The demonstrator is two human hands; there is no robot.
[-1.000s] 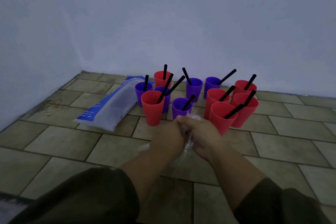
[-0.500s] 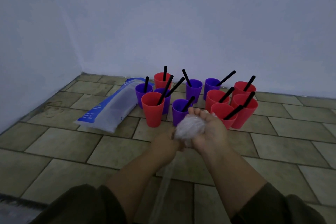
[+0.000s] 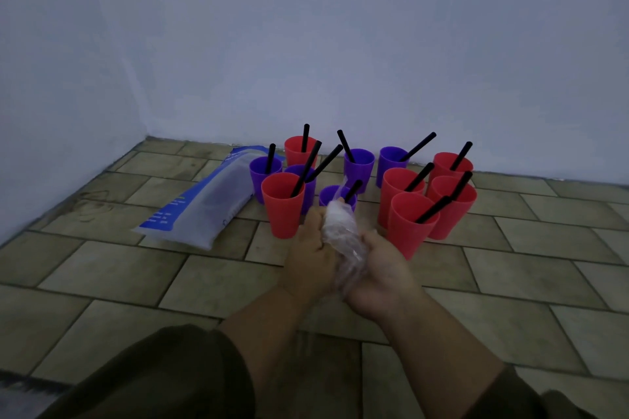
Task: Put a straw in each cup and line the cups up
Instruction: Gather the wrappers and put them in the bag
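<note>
Tiled floor [image 3: 136, 282], walled corner. Left of centre: blue-and-clear plastic package [image 3: 200, 204], lying flat, contents unclear. Centre: eleven cups in a loose cluster, not in a row, being five purple cups [image 3: 357, 173] and six red cups [image 3: 284, 211], one black straw [image 3: 418, 146] leaning in each. Lower centre, just in front of the cluster: left hand [image 3: 311, 255] and right hand [image 3: 381, 269], each grip closed round one crumpled clear wrapper [image 3: 340, 231] held between them.

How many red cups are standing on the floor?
6 red cups: one back left, one front left, four grouped on the right. Another could be hidden, though none shows.
</note>
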